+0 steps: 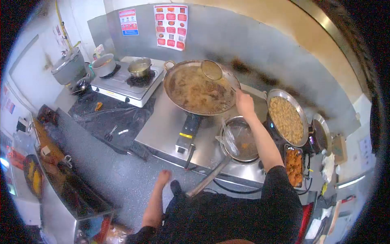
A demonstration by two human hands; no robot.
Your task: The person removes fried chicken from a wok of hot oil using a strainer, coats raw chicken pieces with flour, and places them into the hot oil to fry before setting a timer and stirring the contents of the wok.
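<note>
My right hand point(244, 103) is closed around the handle of a round mesh skimmer point(211, 70). The skimmer is held over the far side of a wide two-handled wok point(172, 101), full of bubbling brown liquid with pieces of food in it. Below my right forearm a metal bowl or pan point(248, 156) sits on the steel counter. A large strainer with a long handle point(211, 177) and a pair of tongs point(230, 138) lie across it. My left hand point(164, 177) hangs low in front of the counter, fingers curled, with nothing visible in it.
To the right stand a wok of cut food pieces point(286, 118) and a tray of orange-brown fried food point(293, 166). On the left, a two-burner stove point(126, 83) bears two pots. A burner control box point(185, 140) juts out below the big wok.
</note>
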